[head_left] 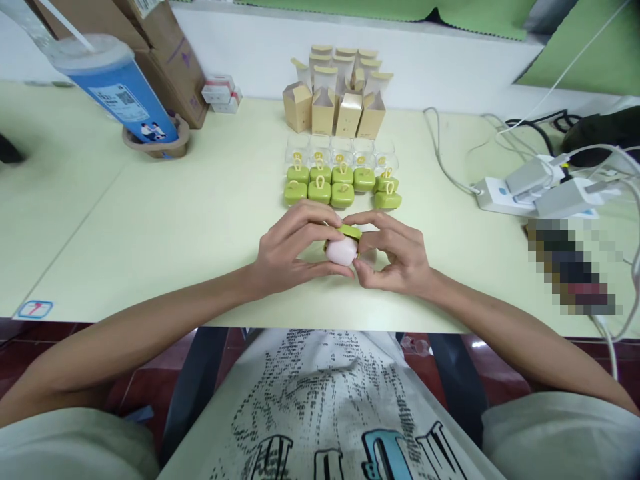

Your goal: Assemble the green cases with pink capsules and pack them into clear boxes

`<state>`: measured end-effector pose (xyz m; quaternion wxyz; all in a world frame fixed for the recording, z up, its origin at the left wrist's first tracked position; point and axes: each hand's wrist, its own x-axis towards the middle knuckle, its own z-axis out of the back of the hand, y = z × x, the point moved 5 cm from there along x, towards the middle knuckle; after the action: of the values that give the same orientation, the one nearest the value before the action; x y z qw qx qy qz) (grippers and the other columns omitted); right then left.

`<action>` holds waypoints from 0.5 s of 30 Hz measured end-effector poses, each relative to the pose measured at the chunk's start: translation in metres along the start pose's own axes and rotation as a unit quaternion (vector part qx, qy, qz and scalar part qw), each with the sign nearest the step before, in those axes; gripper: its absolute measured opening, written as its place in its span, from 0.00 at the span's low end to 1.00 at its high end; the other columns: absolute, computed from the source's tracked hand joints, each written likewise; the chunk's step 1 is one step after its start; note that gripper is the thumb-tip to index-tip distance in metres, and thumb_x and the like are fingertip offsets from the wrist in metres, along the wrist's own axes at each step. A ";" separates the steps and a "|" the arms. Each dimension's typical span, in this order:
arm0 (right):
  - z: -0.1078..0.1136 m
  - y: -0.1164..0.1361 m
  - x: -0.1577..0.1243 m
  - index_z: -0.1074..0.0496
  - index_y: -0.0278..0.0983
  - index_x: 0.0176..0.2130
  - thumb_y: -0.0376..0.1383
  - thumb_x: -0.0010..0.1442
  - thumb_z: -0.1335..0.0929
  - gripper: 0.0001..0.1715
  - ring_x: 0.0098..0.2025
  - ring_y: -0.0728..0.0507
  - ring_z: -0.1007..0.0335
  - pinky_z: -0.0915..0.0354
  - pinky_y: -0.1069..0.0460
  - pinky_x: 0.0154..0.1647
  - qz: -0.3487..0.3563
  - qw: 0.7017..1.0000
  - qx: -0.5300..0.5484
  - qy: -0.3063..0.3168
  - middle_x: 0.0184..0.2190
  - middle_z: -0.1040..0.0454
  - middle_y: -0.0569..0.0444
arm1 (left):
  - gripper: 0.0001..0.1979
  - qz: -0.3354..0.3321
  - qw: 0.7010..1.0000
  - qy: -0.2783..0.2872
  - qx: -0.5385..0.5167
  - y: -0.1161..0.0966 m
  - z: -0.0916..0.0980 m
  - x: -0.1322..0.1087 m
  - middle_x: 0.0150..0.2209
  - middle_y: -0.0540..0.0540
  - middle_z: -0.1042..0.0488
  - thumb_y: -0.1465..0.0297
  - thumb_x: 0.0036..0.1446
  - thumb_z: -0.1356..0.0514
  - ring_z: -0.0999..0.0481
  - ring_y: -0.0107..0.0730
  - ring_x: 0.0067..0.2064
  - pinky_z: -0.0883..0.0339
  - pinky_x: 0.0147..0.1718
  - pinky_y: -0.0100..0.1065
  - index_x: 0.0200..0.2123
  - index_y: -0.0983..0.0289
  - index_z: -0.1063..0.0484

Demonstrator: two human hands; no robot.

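Note:
Near the front middle of the table, both hands are closed around a small green case (351, 231) with a pale pink, egg-shaped piece (342, 251) showing at its front. My left hand (295, 250) grips it from the left, fingers over the top and thumb below. From the right, my right hand (395, 252) pinches the same case with its fingertips. Something clear or whitish shows partly behind the right fingers; I cannot make out what it is. Just beyond the hands stand several similar green cases (320, 192) with pale loops, in two rows.
Behind the green cases are clear plastic containers (341, 157) with yellow marks, then several open tan boxes (324, 113). A blue cup (127, 93) in a holder and a cardboard box (175, 67) stand left. A power strip (505, 197) with chargers and cables lies right, near a pixelated object (570, 267).

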<state>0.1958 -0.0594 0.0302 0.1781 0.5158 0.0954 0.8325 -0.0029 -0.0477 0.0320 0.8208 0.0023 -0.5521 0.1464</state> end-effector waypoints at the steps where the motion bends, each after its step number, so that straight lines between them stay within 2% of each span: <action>1: 0.000 0.000 0.000 0.24 0.42 0.43 0.36 0.64 0.23 0.09 0.48 0.38 0.13 0.18 0.44 0.41 0.000 1.000 -0.004 0.001 0.53 0.15 0.43 | 0.25 -0.001 1.000 -0.001 0.005 0.000 0.000 0.000 0.46 0.54 0.14 0.47 0.60 0.23 0.12 0.40 0.47 0.13 0.45 0.44 0.49 0.55 0.21; 6: 0.001 0.000 0.002 0.24 0.42 0.43 0.35 0.63 0.23 0.09 0.51 0.36 0.14 0.19 0.41 0.45 -0.013 1.000 0.014 -0.002 0.51 0.16 0.45 | 0.21 -0.007 1.000 -0.006 -0.002 -0.001 0.000 0.001 0.47 0.55 0.14 0.49 0.65 0.25 0.12 0.40 0.49 0.12 0.46 0.45 0.51 0.54 0.21; 12: 0.000 -0.003 0.002 0.25 0.44 0.42 0.34 0.63 0.24 0.10 0.54 0.34 0.15 0.20 0.40 0.46 -0.035 0.998 0.047 -0.011 0.44 0.16 0.50 | 0.21 -0.001 1.000 0.004 -0.011 -0.001 -0.001 0.001 0.51 0.54 0.14 0.51 0.64 0.24 0.12 0.41 0.52 0.13 0.50 0.46 0.54 0.51 0.20; 15: 0.000 -0.002 0.002 0.25 0.44 0.42 0.33 0.62 0.23 0.11 0.54 0.34 0.15 0.20 0.40 0.46 -0.037 0.998 0.047 -0.014 0.46 0.16 0.49 | 0.19 -0.005 1.000 -0.001 -0.012 -0.001 -0.001 0.002 0.50 0.54 0.14 0.53 0.65 0.24 0.12 0.41 0.51 0.13 0.49 0.46 0.53 0.52 0.20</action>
<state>0.1956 -0.0566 0.0310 0.1857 0.5311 0.1510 0.8128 -0.0014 -0.0485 0.0337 0.8208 -0.0048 -0.5549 0.1354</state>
